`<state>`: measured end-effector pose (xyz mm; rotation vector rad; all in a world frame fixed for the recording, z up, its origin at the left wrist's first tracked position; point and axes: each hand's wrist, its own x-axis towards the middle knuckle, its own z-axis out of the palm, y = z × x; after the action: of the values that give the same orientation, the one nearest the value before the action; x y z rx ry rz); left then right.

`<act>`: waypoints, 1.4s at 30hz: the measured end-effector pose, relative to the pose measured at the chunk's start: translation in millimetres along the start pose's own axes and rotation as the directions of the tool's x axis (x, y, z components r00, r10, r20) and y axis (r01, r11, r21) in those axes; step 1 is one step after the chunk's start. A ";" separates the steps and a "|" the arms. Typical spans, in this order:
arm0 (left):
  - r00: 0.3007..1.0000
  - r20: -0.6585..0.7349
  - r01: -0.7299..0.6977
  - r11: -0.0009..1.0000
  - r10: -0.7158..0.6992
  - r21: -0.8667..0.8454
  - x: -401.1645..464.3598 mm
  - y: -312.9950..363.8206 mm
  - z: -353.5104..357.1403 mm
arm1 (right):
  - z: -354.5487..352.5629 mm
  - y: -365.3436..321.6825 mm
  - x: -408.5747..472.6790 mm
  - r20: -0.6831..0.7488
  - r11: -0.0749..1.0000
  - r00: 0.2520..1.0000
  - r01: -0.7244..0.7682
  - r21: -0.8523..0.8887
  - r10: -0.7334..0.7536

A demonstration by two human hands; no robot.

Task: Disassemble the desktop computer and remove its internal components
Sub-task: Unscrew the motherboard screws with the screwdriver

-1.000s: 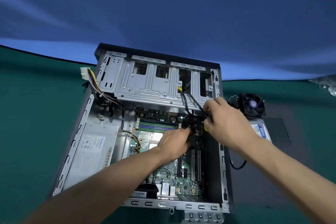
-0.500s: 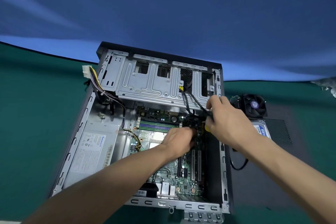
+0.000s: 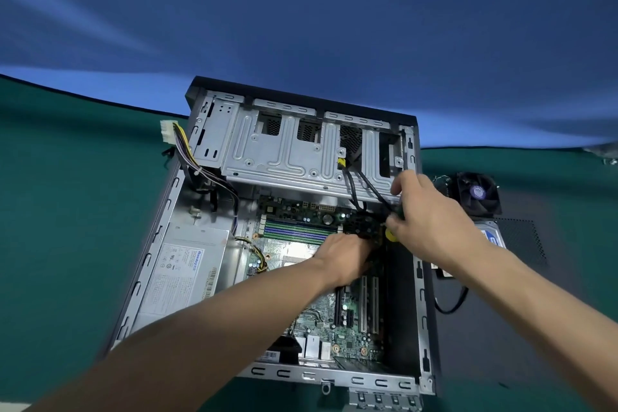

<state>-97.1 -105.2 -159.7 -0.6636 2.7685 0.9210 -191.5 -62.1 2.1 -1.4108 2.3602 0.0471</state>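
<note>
A green table (image 3: pixel 67 211) carries the open desktop computer case (image 3: pixel 424 311), lying on its side under a blue backdrop. At the far left corner of the case a white connector (image 3: pixel 166 131) on a bundle of coloured wires (image 3: pixel 200 170) hangs over the case wall. Just inside the left wall sits the grey power supply (image 3: pixel 180 274), its label facing up. Across the far end of the case runs the silver drive cage (image 3: pixel 284 150). To the right of the power supply lies the green motherboard (image 3: pixel 351 338), with long memory slots (image 3: pixel 294 231) at its far end and expansion slots (image 3: pixel 368 304) nearer.

The left hand (image 3: pixel 347 257) reaches into the middle of the case, fingers curled down over the motherboard beside a small black heatsink (image 3: pixel 361 226); what it grasps, if anything, is hidden beneath it. Two black cables (image 3: pixel 364 184) drop from the drive cage towards the right hand (image 3: pixel 431 214), which is clenched around a screwdriver with a black and yellow handle (image 3: pixel 389 232) just above the heatsink.

On the table to the right of the case rest a black cooling fan (image 3: pixel 478 192), a hard drive (image 3: pixel 493 236) partly behind the right forearm, a dark perforated panel (image 3: pixel 521 237) and a loose black cable (image 3: pixel 451 306).
</note>
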 end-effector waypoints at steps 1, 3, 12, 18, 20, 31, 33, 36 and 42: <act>1.000 0.006 0.006 1.000 -0.006 -0.003 0.9 -0.2 -0.6 | 0.3 -1.2 -0.2 0.012 1.000 1.000 0.000 -0.013 0.000; 1.000 0.026 0.009 1.000 -0.009 0.000 1.3 -0.5 -0.7 | 1.5 -3.2 -1.0 -0.003 0.996 1.000 -0.021 -0.084 0.020; 0.998 0.062 -0.009 0.998 0.005 0.064 5.5 0.9 -8.2 | -2.0 -2.9 1.9 0.008 0.994 1.000 -0.029 -0.101 0.030; 0.995 0.094 -0.049 0.987 0.034 0.155 4.1 6.6 -16.1 | -3.5 -7.2 2.8 0.100 0.996 0.995 0.017 -0.087 -0.008; 0.994 0.108 -0.038 0.986 0.021 0.161 5.1 8.1 -17.0 | -2.0 -7.5 2.7 0.062 0.994 0.998 -0.013 -0.107 0.019; 0.994 0.092 0.065 0.998 -0.065 0.010 15.6 3.7 -13.2 | 0.2 -7.6 0.4 0.049 0.997 0.998 -0.030 -0.078 0.034; 0.994 0.087 0.058 0.998 -0.059 0.021 15.9 4.5 -15.7 | 0.3 -8.5 0.8 0.053 0.997 0.998 -0.019 -0.079 0.023; 0.992 0.106 0.066 0.997 -0.069 0.033 17.2 4.4 -14.8 | -0.7 -6.7 2.8 0.031 0.995 0.999 -0.042 -0.093 0.045; 0.992 0.095 0.078 0.997 -0.077 -0.005 18.4 5.1 -14.0 | -3.3 -1.0 5.8 0.012 0.994 0.999 -0.034 -0.107 0.036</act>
<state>-115.9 -116.7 -150.9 -0.7043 2.6377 0.9239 -194.1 -68.2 3.3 -1.4120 2.4028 0.1948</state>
